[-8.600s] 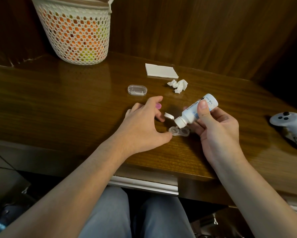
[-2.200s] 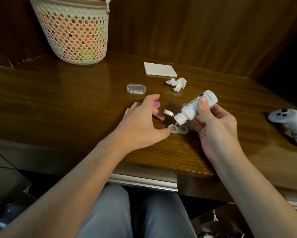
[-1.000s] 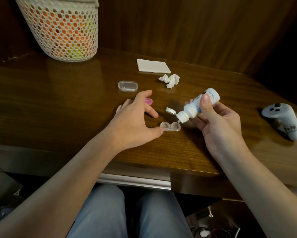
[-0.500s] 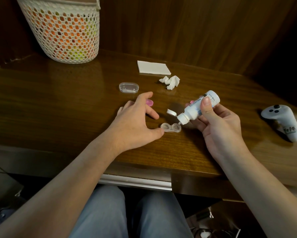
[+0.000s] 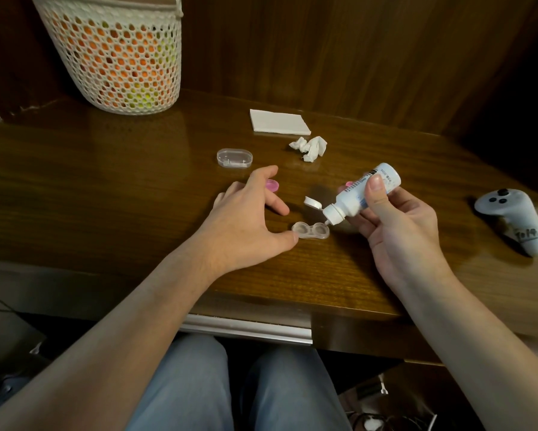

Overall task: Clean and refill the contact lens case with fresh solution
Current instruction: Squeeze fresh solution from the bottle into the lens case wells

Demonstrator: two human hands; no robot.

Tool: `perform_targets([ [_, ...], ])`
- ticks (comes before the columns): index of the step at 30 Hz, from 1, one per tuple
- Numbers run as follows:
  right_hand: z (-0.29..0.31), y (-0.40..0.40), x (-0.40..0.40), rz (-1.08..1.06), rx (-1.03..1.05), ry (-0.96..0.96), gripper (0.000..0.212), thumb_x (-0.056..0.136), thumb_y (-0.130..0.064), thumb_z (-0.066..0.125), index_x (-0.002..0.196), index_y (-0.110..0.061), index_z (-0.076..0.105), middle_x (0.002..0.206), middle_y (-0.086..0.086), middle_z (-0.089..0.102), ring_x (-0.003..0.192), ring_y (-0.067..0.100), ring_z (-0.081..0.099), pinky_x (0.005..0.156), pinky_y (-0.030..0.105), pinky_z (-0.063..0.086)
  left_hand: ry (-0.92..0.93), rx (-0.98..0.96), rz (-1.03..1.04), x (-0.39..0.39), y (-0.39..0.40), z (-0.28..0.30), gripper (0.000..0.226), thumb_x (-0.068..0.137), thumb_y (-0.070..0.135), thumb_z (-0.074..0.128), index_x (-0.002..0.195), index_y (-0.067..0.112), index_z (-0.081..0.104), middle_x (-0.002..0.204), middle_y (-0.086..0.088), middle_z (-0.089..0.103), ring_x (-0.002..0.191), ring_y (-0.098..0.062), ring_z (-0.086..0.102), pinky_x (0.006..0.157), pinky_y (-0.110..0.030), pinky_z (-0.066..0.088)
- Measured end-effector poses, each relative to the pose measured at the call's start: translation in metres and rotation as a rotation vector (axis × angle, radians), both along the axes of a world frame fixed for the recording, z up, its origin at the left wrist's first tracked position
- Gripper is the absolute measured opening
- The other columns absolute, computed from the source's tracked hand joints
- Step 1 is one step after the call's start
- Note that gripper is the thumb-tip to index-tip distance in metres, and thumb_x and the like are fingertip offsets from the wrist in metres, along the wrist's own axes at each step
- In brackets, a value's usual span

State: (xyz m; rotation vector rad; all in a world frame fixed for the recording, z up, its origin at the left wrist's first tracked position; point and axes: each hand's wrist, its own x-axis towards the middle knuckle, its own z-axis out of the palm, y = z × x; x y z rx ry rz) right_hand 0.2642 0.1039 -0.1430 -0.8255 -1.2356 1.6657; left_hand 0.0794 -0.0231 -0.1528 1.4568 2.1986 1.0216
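Observation:
A clear two-well contact lens case lies uncapped on the wooden desk. My left hand rests on the desk with fingers spread, its thumb tip touching the case's left end. My right hand grips a small white solution bottle, tilted nozzle-down with its flip cap open; the nozzle sits just above the case's right well. A pink cap lies behind my left fingers. Another pink bit peeks out behind the bottle.
A white mesh basket stands at the back left. A small clear plastic box, a folded white tissue and a crumpled tissue lie behind the hands. A white controller rests at the right.
The bottle's nozzle has stayed at the right well of the case since a second ago. Both hands hold the same pose; only the camera shifted slightly.

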Motion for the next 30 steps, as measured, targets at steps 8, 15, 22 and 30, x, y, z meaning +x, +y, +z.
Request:
perform_targets([
  [8, -0.001, 0.0009, 0.0001, 0.013, 0.013, -0.009, 0.046, 0.084, -0.034, 0.078, 0.126, -0.018, 0.066, 0.114, 0.005, 0.083, 0.11, 0.024, 0.08, 0.094, 0.046, 0.066, -0.009, -0.009, -0.004, 0.0004, -0.0006, 0.0019, 0.103, 0.083, 0.043, 0.086, 0.163, 0.031, 0.022, 0.135, 0.024, 0.061, 0.15, -0.012, 0.032, 0.127, -0.053, 0.011],
  [15, 0.0004, 0.0003, 0.0005, 0.013, 0.015, -0.012, 0.046, 0.086, -0.033, 0.077, 0.128, -0.016, 0.066, 0.118, 0.009, 0.082, 0.111, 0.025, 0.08, 0.097, 0.047, 0.065, -0.002, 0.0, -0.004, 0.0003, -0.001, 0.0014, 0.103, 0.083, 0.044, 0.085, 0.163, 0.03, 0.021, 0.134, 0.024, 0.061, 0.15, -0.012, 0.032, 0.127, -0.054, 0.011],
  [22, 0.0005, -0.0006, 0.0006, 0.025, 0.025, -0.007, 0.045, 0.087, -0.033, 0.075, 0.127, -0.017, 0.065, 0.114, 0.007, 0.083, 0.111, 0.024, 0.08, 0.097, 0.046, 0.065, -0.006, -0.003, 0.0, 0.0014, -0.001, 0.0023, 0.102, 0.083, 0.043, 0.086, 0.162, 0.03, 0.023, 0.135, 0.023, 0.061, 0.15, -0.011, 0.032, 0.127, -0.053, 0.011],
  [30, 0.0008, -0.0015, 0.0002, 0.014, 0.025, -0.01, 0.049, 0.084, -0.034, 0.077, 0.128, -0.016, 0.066, 0.12, 0.011, 0.081, 0.112, 0.025, 0.079, 0.101, 0.05, 0.063, -0.013, -0.01, -0.002, 0.0018, -0.0011, 0.003, 0.102, 0.083, 0.043, 0.086, 0.162, 0.03, 0.022, 0.136, 0.023, 0.06, 0.151, -0.012, 0.031, 0.128, -0.052, 0.01],
])
